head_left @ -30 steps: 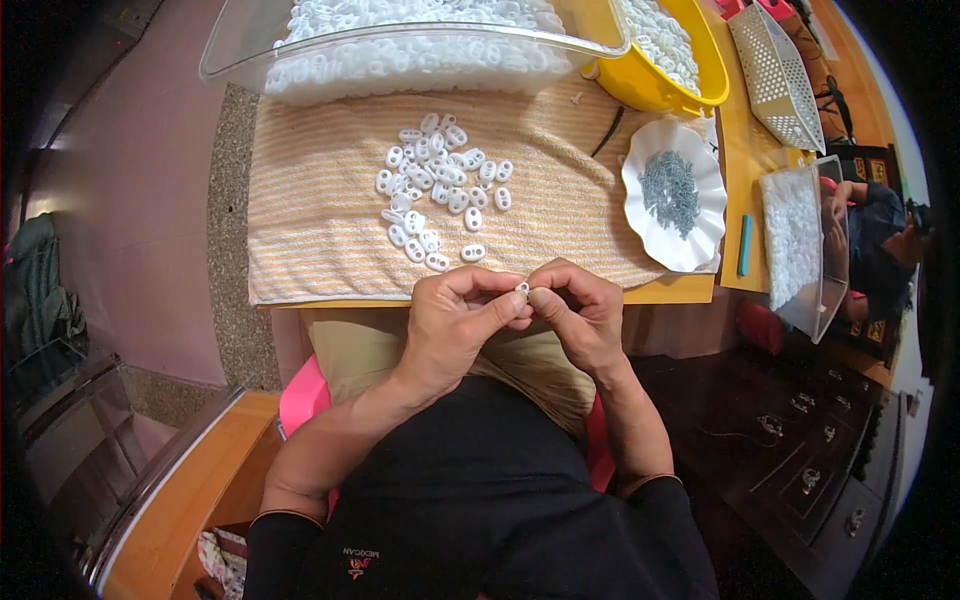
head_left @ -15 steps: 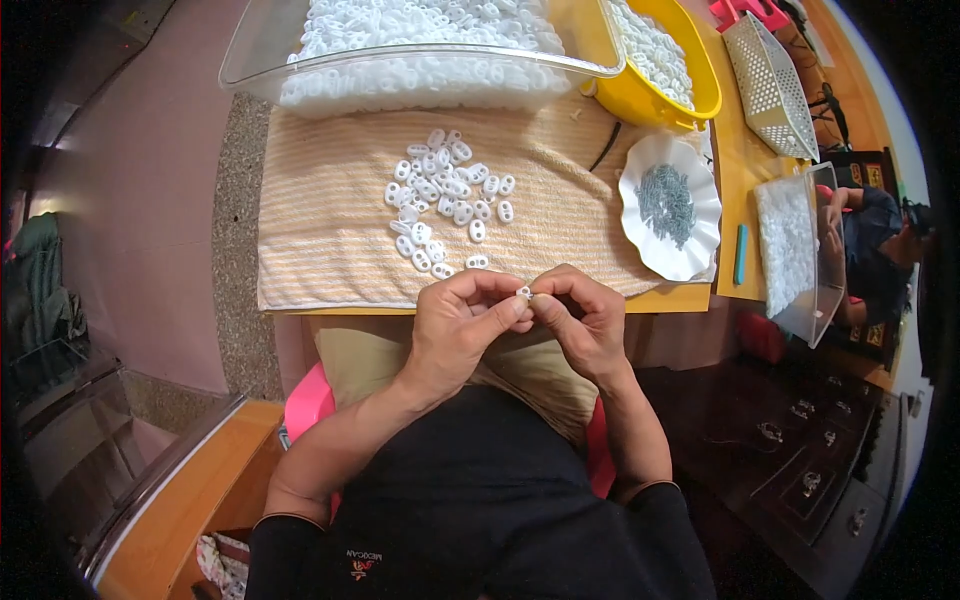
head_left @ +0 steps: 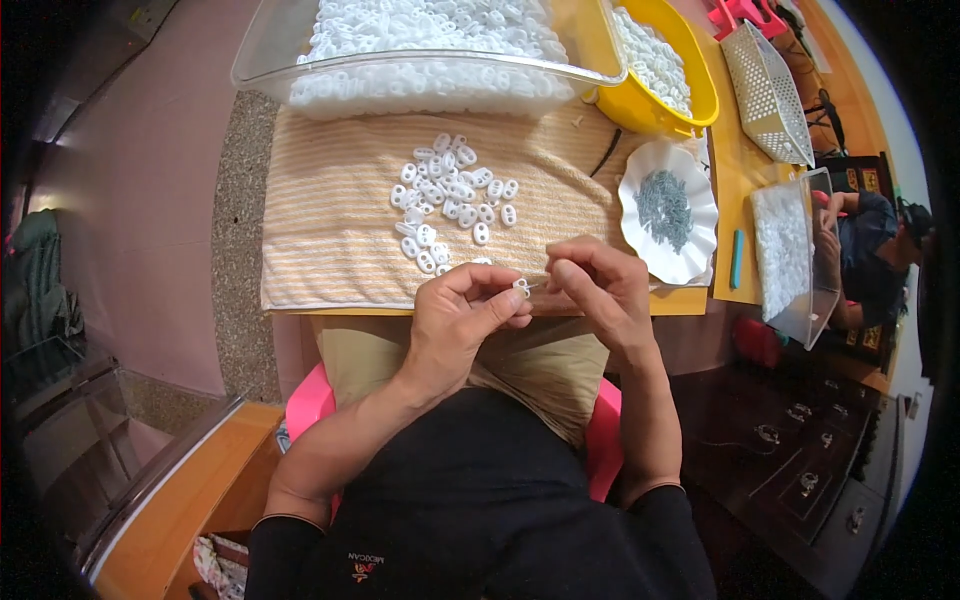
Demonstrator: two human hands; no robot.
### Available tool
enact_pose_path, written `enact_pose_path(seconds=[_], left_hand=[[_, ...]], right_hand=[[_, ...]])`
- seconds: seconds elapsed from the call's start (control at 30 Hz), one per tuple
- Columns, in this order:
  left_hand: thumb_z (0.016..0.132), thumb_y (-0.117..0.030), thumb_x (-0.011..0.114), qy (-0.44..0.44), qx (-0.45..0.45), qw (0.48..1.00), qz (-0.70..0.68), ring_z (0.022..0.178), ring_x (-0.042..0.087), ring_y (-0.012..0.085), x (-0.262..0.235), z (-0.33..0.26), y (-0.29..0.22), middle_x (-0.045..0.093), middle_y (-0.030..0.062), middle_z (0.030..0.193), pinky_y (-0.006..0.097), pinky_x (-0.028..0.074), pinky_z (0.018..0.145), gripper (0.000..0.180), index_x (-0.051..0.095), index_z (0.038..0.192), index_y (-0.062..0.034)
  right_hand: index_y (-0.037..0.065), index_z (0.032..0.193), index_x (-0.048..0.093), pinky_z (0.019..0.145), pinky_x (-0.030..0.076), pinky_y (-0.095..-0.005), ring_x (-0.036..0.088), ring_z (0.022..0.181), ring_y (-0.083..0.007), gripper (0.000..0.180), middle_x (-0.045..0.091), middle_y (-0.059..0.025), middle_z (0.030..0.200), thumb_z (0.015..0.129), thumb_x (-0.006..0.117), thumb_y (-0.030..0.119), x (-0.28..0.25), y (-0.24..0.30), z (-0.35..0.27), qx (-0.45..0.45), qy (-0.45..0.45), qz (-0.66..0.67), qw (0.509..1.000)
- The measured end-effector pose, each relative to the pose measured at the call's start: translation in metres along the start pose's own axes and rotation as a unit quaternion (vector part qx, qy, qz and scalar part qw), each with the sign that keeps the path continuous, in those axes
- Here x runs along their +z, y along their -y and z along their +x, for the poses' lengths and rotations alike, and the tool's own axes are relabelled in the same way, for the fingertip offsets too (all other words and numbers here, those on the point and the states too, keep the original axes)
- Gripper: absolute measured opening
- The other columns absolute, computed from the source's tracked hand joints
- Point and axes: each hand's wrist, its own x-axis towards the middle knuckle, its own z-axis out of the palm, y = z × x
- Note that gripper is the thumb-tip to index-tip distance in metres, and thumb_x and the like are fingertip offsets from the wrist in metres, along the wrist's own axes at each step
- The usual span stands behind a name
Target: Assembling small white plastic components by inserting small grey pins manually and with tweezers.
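My left hand (head_left: 458, 315) is closed in a pinch around a small white plastic piece (head_left: 521, 287) with holes, just past the table's near edge. To its right, my right hand (head_left: 607, 295) has thumb and forefinger pressed together. A thin light sliver shows between those fingertips and the white piece; its kind is too small to tell. Beyond my left hand lies a loose pile of white oval plastic pieces (head_left: 435, 190), most with two holes. Small thin grey pieces (head_left: 664, 210) are heaped on a white wavy-rimmed plate (head_left: 687, 262) at the right.
A large clear bin (head_left: 430, 70) and a yellow tub (head_left: 705, 105), both full of white pieces, stand at the back. A striped towel (head_left: 330, 220) covers the table. A teal stick (head_left: 738, 258), a perforated basket (head_left: 765, 95) and another person (head_left: 870, 235) beside a clear box (head_left: 828, 255) are at the right.
My right hand has drawn back right and slightly up from the white piece, opening a small gap. My left hand still holds the piece in nearly the same place.
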Motion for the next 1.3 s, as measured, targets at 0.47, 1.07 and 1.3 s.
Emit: enact_pose_path(seconds=[0.47, 1.07, 1.3], left_hand=[[0.087, -0.005, 0.066, -0.023, 0.012, 0.999, -0.048, 0.078, 0.065, 0.0135, -0.003, 0.001, -0.005, 0.065, 0.0087, 0.089, 0.026, 0.056, 0.072, 0.019, 0.061, 0.103, 0.003], [0.086, -0.005, 0.067, -0.034, 0.014, 0.998, -0.056, 0.077, 0.064, 0.0124, -0.003, 0.001, -0.006, 0.065, 0.0082, 0.089, 0.025, 0.056, 0.072, 0.018, 0.061, 0.102, 0.0019], [0.086, -0.005, 0.067, -0.033, 0.006, 0.998, -0.051, 0.076, 0.064, 0.0123, -0.003, 0.002, -0.006, 0.065, 0.0084, 0.087, 0.025, 0.056, 0.07, 0.018, 0.061, 0.102, 0.0018]], right_hand=[[0.006, 0.094, 0.066, 0.058, 0.049, -0.0362, 0.063, 0.068, -0.0265, 0.017, 0.062, -0.0069, 0.083, 0.079, 0.068, 0.015, 0.036, -0.014, 0.047, -0.175, -0.097, -0.471, 0.859], [0.007, 0.089, 0.064, 0.063, 0.049, -0.0392, 0.061, 0.072, -0.03, 0.011, 0.06, -0.0085, 0.082, 0.078, 0.064, 0.005, 0.015, 0.004, 0.034, -0.201, -0.018, -0.43, 0.88], [0.005, 0.092, 0.063, 0.067, 0.048, -0.04, 0.06, 0.079, -0.0319, 0.013, 0.06, -0.0124, 0.084, 0.08, 0.061, 0.008, -0.003, 0.013, 0.035, -0.144, 0.062, -0.547, 0.822]])
